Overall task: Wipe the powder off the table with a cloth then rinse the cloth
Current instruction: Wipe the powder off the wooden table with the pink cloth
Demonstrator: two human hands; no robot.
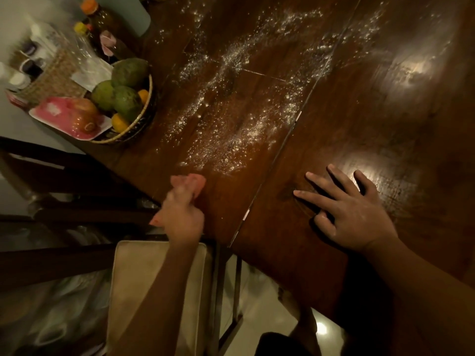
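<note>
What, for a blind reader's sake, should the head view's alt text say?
A left hand grips a pink cloth at the edge of a dark table strewn with white powder; the right hand rests flat on it. A fruit basket sits nearby.

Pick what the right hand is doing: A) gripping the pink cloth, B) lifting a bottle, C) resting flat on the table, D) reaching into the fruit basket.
C: the right hand lies palm down on the table, fingers spread; the left hand grips the pink cloth.
</note>
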